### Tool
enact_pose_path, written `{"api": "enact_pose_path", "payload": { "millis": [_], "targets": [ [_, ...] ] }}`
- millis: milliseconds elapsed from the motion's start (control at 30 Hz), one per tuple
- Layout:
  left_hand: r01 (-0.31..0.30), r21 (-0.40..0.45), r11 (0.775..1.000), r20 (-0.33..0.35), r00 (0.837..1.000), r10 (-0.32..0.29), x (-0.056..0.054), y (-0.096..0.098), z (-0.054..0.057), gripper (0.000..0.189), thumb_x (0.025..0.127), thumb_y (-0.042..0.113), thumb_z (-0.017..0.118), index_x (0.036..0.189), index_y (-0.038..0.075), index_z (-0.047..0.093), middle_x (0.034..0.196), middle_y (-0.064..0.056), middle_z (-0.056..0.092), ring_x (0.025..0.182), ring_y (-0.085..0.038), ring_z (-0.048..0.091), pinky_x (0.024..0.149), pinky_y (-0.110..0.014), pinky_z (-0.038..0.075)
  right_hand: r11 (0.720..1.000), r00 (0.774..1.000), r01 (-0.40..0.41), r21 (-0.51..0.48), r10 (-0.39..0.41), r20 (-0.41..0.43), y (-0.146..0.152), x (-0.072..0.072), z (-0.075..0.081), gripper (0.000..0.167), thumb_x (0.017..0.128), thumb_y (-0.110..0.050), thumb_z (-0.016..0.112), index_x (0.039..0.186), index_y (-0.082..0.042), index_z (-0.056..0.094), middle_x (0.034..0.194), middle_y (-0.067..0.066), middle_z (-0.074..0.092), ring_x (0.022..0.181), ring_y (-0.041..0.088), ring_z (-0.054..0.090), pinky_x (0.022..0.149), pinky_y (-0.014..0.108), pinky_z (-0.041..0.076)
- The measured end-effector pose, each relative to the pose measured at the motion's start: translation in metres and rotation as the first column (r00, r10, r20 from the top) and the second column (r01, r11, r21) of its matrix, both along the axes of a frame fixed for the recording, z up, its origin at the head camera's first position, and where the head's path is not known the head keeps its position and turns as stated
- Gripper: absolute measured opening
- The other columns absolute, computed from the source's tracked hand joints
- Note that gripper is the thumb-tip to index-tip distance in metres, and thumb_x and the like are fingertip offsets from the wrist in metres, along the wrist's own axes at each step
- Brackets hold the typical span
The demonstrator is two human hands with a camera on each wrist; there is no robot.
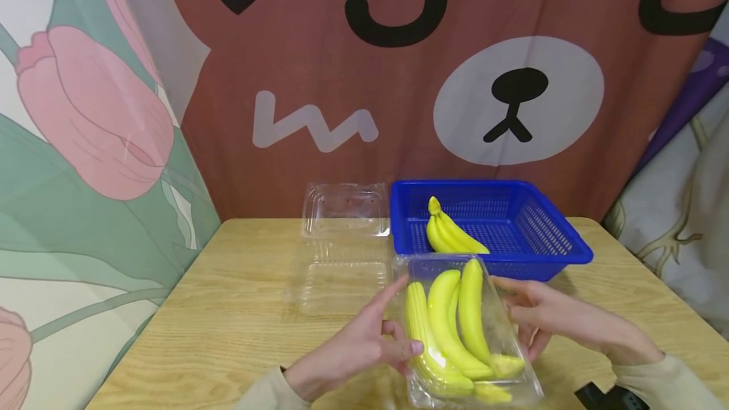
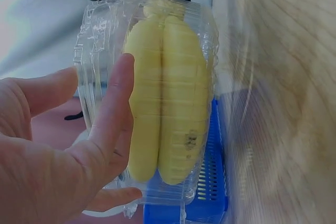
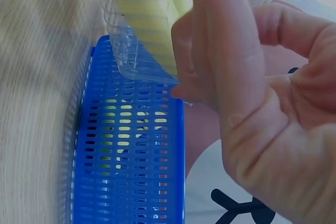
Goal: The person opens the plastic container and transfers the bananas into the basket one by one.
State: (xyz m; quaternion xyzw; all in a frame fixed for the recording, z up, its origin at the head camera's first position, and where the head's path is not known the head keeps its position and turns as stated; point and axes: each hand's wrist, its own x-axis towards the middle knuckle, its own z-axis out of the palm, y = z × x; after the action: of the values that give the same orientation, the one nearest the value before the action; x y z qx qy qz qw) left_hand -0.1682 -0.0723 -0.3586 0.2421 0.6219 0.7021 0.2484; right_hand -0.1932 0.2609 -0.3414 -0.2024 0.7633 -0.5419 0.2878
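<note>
Over the tan wooden tabletop [image 1: 228,309], both half-curled hands [image 1: 367,345] [image 1: 560,316] grip a clear plastic box [image 1: 505,324] of curved yellow bananas [image 1: 441,312], which may drop if its shiny sides slip.

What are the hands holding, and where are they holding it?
A clear plastic box of bananas: the left hand and right hand hold it by its opposite sides.
</note>
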Motion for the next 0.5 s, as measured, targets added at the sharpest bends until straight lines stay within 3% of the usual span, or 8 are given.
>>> {"api": "enact_pose_path", "payload": {
  "millis": [233, 500],
  "targets": [
    [0.003, -0.027, 1.000, -0.022, 1.000, -0.004, 0.006, 0.002, 0.003, 0.095, 0.085, -0.004, 0.070, 0.158, 0.022, 0.015, 0.072, -0.009, 0.059, 0.061, -0.021, 0.062, 0.067, -0.040, 0.059, 0.999, 0.999, -0.046, -0.019, 0.045, -0.020, 0.001, 0.002, -0.008, 0.068, 0.103, -0.006, 0.043, 0.145, 0.021, -0.003, 0.078, 0.025, 0.060, 0.067, 0.039, 0.068, 0.060, 0.054, 0.056],
    [0.008, -0.053, 0.999, 0.023, 1.000, -0.007, 0.003, 0.003, -0.005, 0.096, 0.085, -0.003, 0.070, 0.158, 0.024, 0.014, 0.074, -0.011, 0.060, 0.062, -0.022, 0.063, 0.069, -0.041, 0.059, 0.999, 0.999, -0.044, 0.000, 0.044, -0.023, 0.000, -0.001, -0.016, 0.070, 0.098, -0.001, 0.044, 0.144, 0.022, -0.002, 0.079, 0.025, 0.064, 0.066, 0.038, 0.067, 0.059, 0.054, 0.056]
  ]
}}
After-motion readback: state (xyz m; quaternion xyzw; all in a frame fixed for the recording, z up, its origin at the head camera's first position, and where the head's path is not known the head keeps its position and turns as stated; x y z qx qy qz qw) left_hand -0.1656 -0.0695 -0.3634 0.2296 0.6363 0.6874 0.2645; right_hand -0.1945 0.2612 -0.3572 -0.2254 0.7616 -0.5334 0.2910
